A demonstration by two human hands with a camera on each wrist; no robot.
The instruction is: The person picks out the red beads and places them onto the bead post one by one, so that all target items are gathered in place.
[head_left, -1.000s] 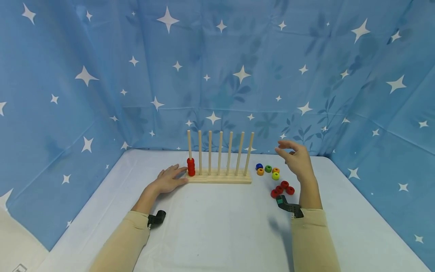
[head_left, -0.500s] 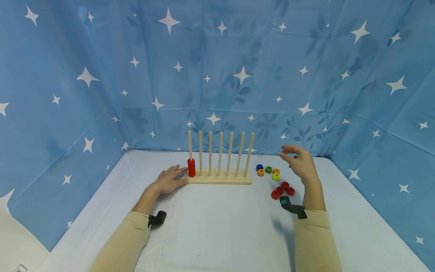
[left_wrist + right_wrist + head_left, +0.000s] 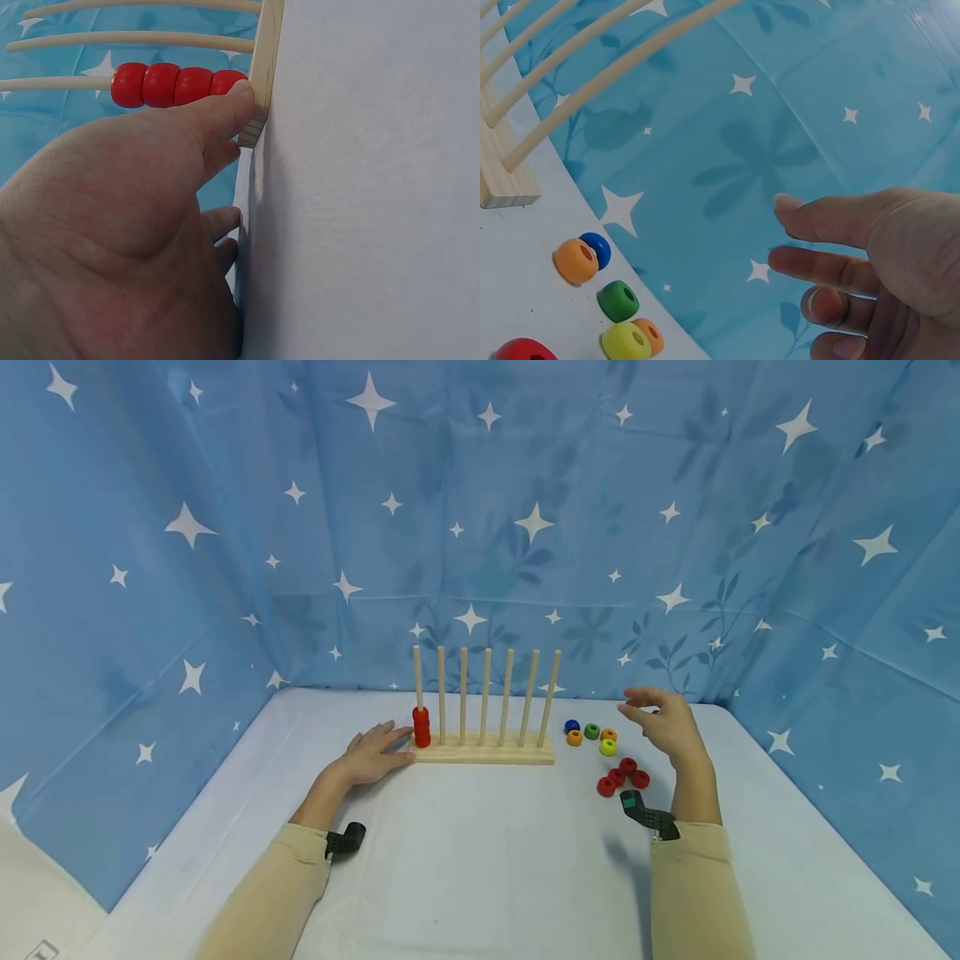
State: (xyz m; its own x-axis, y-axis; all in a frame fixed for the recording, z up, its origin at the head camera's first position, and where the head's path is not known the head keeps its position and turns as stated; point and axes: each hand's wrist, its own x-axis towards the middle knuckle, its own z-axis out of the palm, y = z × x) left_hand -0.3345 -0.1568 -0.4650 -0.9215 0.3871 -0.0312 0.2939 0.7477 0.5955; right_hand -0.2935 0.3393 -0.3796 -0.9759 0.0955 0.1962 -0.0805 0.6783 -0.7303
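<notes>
A wooden peg rack [image 3: 487, 759] stands on the white table with a row of upright pegs. Several red beads [image 3: 160, 85] are stacked on its leftmost peg. My left hand [image 3: 371, 757] holds the rack's left end, thumb along the front of the base and index finger behind it, close to the lowest bead. My right hand [image 3: 670, 727] hovers over the table at the right, beyond the loose beads. In the right wrist view its thumb and index finger are apart, the other fingers [image 3: 840, 306] loosely bent, with nothing between them.
Loose beads lie right of the rack: blue [image 3: 572, 726], green [image 3: 592, 732], yellow [image 3: 608, 747] and two orange, one of them an orange bead [image 3: 576, 261] beside the blue one. Nearer, several red beads [image 3: 606, 787] form a cluster. A blue starred curtain [image 3: 480, 527] hangs behind the table.
My right hand has shifted a little to the right and toward me. My left hand, the rack and the beads stay where they were.
</notes>
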